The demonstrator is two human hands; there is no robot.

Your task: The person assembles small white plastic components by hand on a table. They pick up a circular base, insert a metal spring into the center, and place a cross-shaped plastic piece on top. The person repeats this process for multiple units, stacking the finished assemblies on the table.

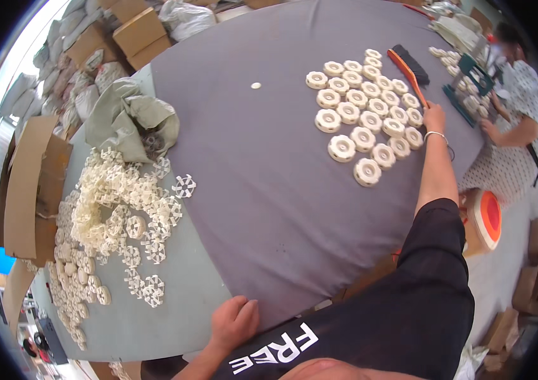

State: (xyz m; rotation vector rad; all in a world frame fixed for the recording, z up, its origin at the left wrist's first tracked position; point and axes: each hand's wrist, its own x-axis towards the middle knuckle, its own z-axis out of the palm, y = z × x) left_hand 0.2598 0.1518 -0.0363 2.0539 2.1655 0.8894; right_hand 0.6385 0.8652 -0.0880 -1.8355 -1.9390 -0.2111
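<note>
Brush [408, 71] at the table's [262, 190] far right, just beside the white wheels [370, 114] | head: my right hand [434, 117] closed on its orange handle; left hand [234, 322] loose, flat on near edge | risk: I judge a wide sweep could knock wheels off.

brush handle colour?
Orange, with black bristles: the brush in the right hand, head view.

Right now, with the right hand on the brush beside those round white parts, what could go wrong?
The right hand grips the orange-handled brush right against the cluster of white discs; a sweep could scatter their rows. The left hand rests at the table edge, far from the loose pile of spoked white pieces near that edge, so some might slide off unnoticed.
</note>
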